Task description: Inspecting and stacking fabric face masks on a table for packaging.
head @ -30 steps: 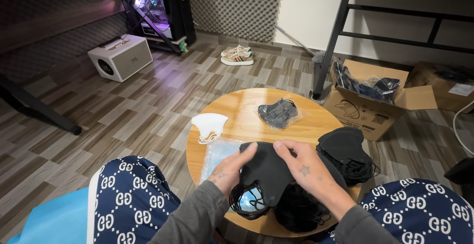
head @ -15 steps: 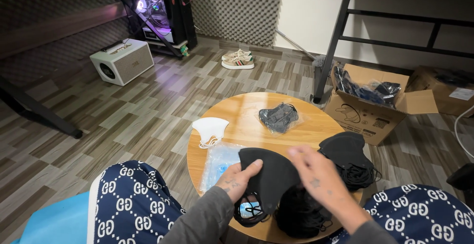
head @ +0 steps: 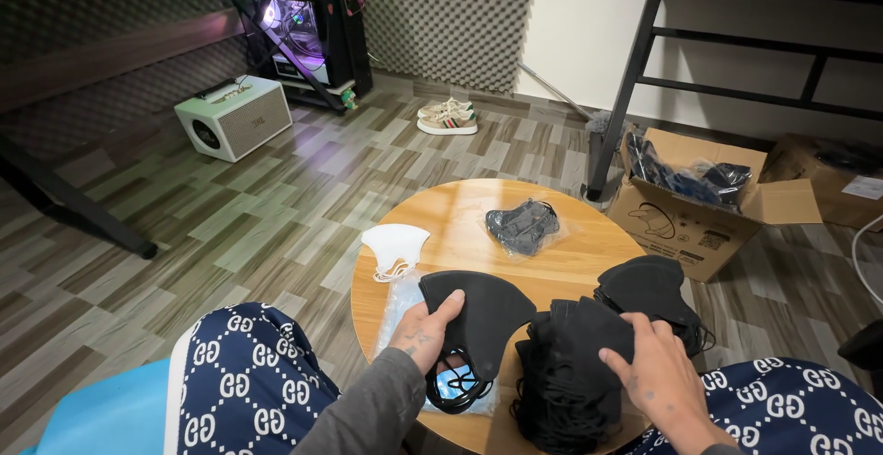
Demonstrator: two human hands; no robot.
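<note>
My left hand (head: pixel 425 334): fingers curled around the edge of a single black face mask (head: pixel 483 315), thumb on top, gripping it. Mask sits lower centre of frame, held just above the round wooden table (head: pixel 460 234), its ear loops (head: pixel 455 386) dangling below over a clear plastic bag (head: pixel 405 303).

My right hand (head: pixel 655 374): fingers spread, resting flat on a stack of black masks (head: pixel 575 372), lower right of centre. Pressing down, not closed around anything that I can see.

Just right of that stack, a second pile of black masks (head: pixel 648 289) at the table's right edge. Toward the table's far side, a sealed bag of dark masks (head: pixel 522 227). On the left rim, a white mask (head: pixel 394 245), apart from the rest.

Bottom of frame: my knees in blue patterned trousers (head: pixel 244 381).

Beyond the table, right: an open cardboard box (head: pixel 690 220) with more bagged dark items. Upper left: a white speaker (head: pixel 232 116) on the wood-pattern floor; a pair of sneakers (head: pixel 448 116) upper centre.
</note>
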